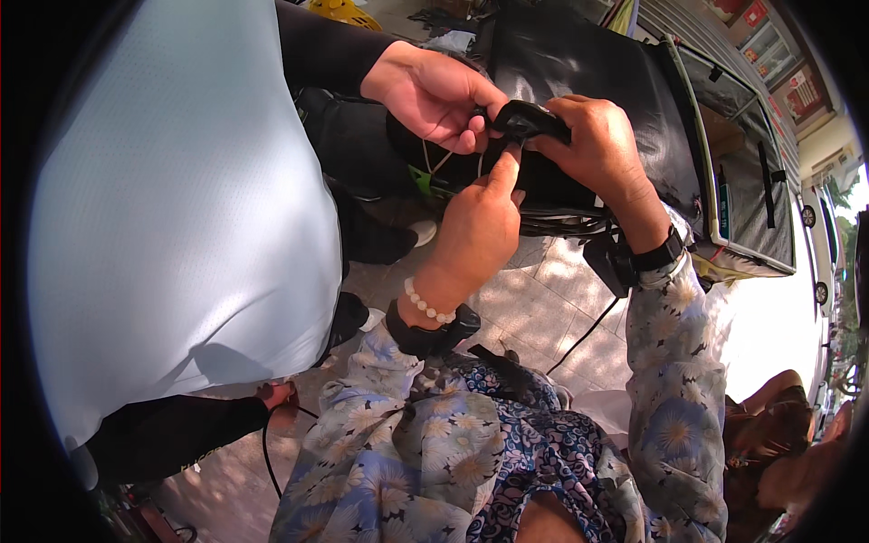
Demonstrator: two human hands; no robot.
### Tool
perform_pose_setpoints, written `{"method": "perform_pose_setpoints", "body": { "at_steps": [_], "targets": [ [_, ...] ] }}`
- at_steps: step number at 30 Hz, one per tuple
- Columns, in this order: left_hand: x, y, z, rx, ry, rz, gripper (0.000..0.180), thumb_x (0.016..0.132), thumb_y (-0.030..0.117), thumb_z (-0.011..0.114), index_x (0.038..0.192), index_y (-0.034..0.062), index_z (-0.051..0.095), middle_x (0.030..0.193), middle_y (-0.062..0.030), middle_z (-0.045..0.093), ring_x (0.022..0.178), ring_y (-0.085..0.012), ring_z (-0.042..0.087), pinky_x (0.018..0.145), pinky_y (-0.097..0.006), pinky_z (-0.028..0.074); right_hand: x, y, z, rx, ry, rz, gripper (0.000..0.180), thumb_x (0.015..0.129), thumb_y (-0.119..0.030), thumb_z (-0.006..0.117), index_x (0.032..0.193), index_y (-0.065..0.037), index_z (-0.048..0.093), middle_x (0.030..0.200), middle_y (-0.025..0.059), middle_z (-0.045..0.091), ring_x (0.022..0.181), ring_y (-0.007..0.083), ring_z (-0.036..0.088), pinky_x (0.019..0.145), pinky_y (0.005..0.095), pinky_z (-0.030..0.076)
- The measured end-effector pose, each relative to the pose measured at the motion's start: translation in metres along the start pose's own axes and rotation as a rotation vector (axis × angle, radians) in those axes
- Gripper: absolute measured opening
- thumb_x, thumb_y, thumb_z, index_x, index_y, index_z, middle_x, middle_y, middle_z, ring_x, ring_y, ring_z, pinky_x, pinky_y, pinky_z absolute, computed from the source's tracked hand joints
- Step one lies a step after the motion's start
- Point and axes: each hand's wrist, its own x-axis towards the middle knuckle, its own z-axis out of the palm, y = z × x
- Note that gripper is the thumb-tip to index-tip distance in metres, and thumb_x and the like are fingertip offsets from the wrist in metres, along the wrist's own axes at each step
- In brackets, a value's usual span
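— Three hands meet on one small black device, and two are yours. Your right hand is closed round its right end, thumb on top, fingers curled under it. Your left hand comes up from below with the forefinger stretched out, its tip touching the device's underside where the thin cord leaves it; the other fingers are folded in and grip nothing that I can see.

— And the third?

— That is another person's hand, in a black sleeve, pinching the left end between thumb and fingers. You look to be at the fitting or fastening step. Next needs a steady right grip while your left fingertip works the cord.

— How does it look?

— Matt black, curved, glossy on its upper edge, just above your left fingertip, before the black bag.
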Motion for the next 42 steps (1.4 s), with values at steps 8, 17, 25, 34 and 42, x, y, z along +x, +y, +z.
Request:
{"method": "perform_pose_setpoints", "body": {
  "at_steps": [8,17,25,34,42],
  "targets": [
    [-0.016,0.022,0.016,-0.709,-0.037,-0.442,0.021,0.088,0.009,0.048,0.107,-0.0013,0.047,0.064,-0.0074,0.052,0.046,-0.0167,0.053,0.042,-0.032,0.044,-0.005,0.010,0.008,-0.010,-0.158,0.062,0.034,0.058,-0.027,0.073,0.087,-0.010,0.066,0.078,0.0096,0.064,0.073,0.0288,0.062,0.064,0.0377,0.049],
    [-0.098,0.020,0.026,-1.409,-0.070,-0.608,0.033,0.092,0.015,0.048,0.121,0.0000,0.043,0.070,-0.0011,0.049,0.041,-0.0062,0.044,0.043,-0.023,0.042,-0.003,0.025,0.013,-0.035,-0.031,-0.052,0.037,0.059,-0.026,0.073,0.093,-0.011,0.066,0.081,0.0099,0.064,0.077,0.0287,0.061,0.069,0.0371,0.049],
    [-0.125,-0.017,0.050,-0.360,0.332,-0.520,0.004,0.079,0.005,0.062,0.079,0.0020,0.059,0.070,0.0032,0.055,0.056,-0.0017,0.043,0.052,-0.019,0.037,-0.008,0.023,-0.006,0.100,-0.139,0.017,0.035,0.058,-0.023,0.070,0.090,-0.009,0.067,0.079,0.0110,0.064,0.075,0.0283,0.061,0.068,0.0354,0.049],
    [-0.063,0.014,0.029,-0.019,0.659,0.006,0.042,0.071,0.004,0.072,0.108,0.0036,0.053,0.085,-0.0022,0.049,0.062,-0.0051,0.045,0.050,-0.020,0.038,-0.008,0.029,-0.002,0.106,-0.140,0.012,0.032,0.060,-0.025,0.069,0.087,-0.008,0.067,0.080,0.0097,0.064,0.075,0.0275,0.062,0.068,0.0345,0.049],
    [-0.039,-0.012,0.032,-0.039,0.621,0.172,0.028,0.070,-0.002,0.069,0.096,0.0012,0.061,0.085,-0.0076,0.053,0.071,-0.0170,0.056,0.062,-0.024,0.047,-0.005,0.025,-0.003,0.089,-0.148,0.009,0.032,0.061,-0.025,0.069,0.087,-0.009,0.067,0.079,0.0103,0.064,0.074,0.0284,0.061,0.068,0.0349,0.049]
  ]
}}
